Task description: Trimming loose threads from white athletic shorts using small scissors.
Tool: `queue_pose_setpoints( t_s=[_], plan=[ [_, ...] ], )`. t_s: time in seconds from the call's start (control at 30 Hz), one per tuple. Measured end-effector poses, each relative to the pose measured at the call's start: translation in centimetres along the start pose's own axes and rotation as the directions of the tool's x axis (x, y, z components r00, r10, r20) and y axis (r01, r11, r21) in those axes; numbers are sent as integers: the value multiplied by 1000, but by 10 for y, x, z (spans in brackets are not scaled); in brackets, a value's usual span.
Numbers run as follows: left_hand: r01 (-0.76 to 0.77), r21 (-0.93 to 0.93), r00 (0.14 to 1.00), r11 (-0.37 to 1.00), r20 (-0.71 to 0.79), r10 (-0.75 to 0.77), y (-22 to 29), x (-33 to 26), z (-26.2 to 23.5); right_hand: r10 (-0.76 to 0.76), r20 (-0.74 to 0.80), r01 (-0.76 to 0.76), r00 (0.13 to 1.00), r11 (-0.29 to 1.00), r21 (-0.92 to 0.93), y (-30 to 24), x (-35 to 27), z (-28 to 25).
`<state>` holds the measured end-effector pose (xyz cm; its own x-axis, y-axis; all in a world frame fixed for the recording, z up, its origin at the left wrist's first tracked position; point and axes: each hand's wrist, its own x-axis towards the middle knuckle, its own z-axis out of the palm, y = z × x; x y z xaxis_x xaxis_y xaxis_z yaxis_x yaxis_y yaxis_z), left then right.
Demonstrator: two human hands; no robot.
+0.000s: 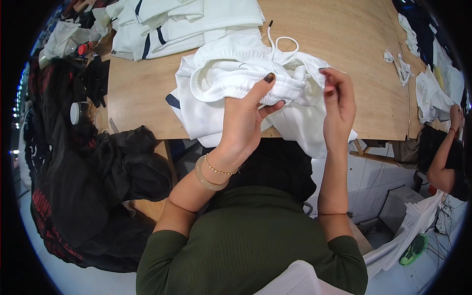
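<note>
White drawstring trousers with a gathered elastic waistband lie bunched at the table's near edge, their waist opening facing up. My left hand is closed on the near side of the waistband, thumb on top and fingers beneath. At the right end of the waistband, my right hand has its fingers curled in at the fabric's edge, index fingertip against it. A white drawstring with a dark tip loops up from the far side of the waistband. A navy patch shows at the garment's lower left.
Folded white garments with navy stripes are stacked at the far left of the wooden table. Dark clothing heaps up on my left, near a lidded jar. White scraps lie far right, where another person's arm reaches in.
</note>
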<state>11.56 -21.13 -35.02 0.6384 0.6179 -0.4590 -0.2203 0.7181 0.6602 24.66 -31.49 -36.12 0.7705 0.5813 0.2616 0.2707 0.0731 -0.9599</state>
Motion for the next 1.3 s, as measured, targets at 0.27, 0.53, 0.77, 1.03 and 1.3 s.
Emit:
queue_pose_setpoints(
  t_s=[0.27,0.53,0.77,1.03,1.3],
  plan=[
    [-9,-16,1000,1000,7,9,2,-6,4,-266,68,272,962,885,-377,-3,-14,-4],
    [4,-41,1000,999,13,-4,0,-7,4,-323,87,328,942,839,-433,-3,-13,4],
    [-31,-29,999,999,19,31,0,-6,4,-279,81,287,957,869,-403,-8,-12,4],
    [-21,-13,1000,1000,22,21,2,-3,2,-295,113,316,949,866,-388,-3,-10,4],
    [-39,-26,999,999,1,39,-2,-2,1,-311,159,349,937,818,-457,-6,-9,5]
  ],
)
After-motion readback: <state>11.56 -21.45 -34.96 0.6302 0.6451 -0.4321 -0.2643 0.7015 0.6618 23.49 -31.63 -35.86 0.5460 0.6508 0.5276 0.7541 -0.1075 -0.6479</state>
